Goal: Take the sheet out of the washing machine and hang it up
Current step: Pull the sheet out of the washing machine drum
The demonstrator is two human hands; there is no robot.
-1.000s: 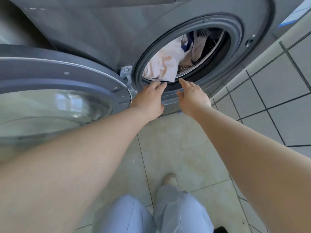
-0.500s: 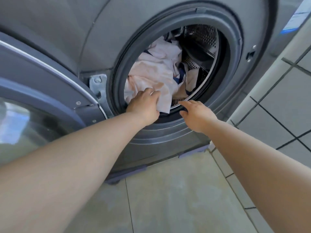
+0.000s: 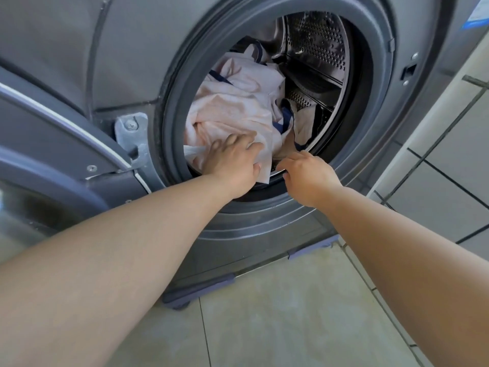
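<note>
Door (image 3: 53, 133): swung open to the left of the porthole, grey frame with a glass bowl, hung on a metal hinge (image 3: 132, 128) just left of the porthole rim.
Washing machine (image 3: 119, 49): grey front-loader; its round porthole is ringed by a dark rubber gasket (image 3: 169, 107).
Sheet (image 3: 238, 102): pale pink with dark blue edging, bunched in the left and lower part of the porthole, still inside the perforated steel drum (image 3: 317, 41); one fold hangs over the gasket's lower lip.
Left hand (image 3: 232, 160): at the bottom of the porthole, laid on the sheet with fingers spread forward and thumb around the hanging fold; whether it truly grips the cloth, I cannot tell, as the fingers are blurred.
Right hand (image 3: 307, 173): just right of the left hand, at the porthole's lower rim, fingers loosely extended toward the sheet's edge, holding nothing.
Floor (image 3: 291, 313): beige tiles below the porthole.
Wall (image 3: 449, 154): light tiles with dark grout, right of the porthole.
</note>
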